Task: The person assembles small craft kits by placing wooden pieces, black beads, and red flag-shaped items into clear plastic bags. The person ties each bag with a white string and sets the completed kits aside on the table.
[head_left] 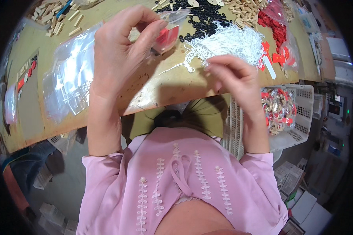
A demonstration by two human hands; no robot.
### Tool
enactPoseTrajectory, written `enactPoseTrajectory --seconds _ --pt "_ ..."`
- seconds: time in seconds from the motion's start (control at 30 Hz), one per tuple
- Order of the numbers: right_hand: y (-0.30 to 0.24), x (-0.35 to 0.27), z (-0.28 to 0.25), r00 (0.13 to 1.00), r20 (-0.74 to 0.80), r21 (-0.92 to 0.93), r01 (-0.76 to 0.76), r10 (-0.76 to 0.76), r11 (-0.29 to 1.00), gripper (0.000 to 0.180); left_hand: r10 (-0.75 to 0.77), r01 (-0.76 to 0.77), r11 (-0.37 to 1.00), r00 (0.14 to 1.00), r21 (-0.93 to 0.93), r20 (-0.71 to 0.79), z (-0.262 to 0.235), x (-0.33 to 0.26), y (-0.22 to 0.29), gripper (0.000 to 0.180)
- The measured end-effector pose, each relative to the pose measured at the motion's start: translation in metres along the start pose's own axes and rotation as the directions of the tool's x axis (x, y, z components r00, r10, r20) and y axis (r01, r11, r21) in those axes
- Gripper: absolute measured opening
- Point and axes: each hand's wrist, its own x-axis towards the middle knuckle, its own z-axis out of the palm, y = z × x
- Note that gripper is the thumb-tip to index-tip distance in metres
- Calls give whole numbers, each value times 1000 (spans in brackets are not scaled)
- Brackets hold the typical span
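Across the workbench [172,88], toward its far edge, lie a stack of clear bags [72,76], a white string heap [233,41] and black buttons [202,15]. Left hand [117,51] pinches a small clear bag [168,31] holding red pieces; right hand [233,78] has fingertips together at the strings, seemingly picking one. Judged step: filling; feeding it in needs the bag mouth open.

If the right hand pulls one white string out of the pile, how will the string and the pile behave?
Probably floppy: the white strings lie in loose curls and loops on the table. They look tangled, so one pulled by the right hand may drag its neighbours along. The pile seems very light and unlikely to roll.
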Motion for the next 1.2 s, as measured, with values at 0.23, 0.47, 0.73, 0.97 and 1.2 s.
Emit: enactPoseTrajectory --seconds 0.23,0.47,0.73,0.97,1.2 --pt "-52 9 3 806 61 -243 585 -589 774 22 377 -351 924 902 -153 212 9 5 10 11" --pt "-51 -17 -17 858 281 -493 513 -430 702 13 436 -381 896 851 -227 293 16 -13 30 15" --pt "-22 -54 -43 832 233 -558 539 -504 631 17 5 -61 994 863 96 505 45 -30 -9 15" --pt "-23 -52 -47 801 82 -482 553 -594 679 14 -138 90 989 838 116 527 48 -34 -19 13" --pt "-14 -6 -12 672 124 -470 688 -730 553 7 -207 368 690 926 -623 317 -12 2 -10 10"
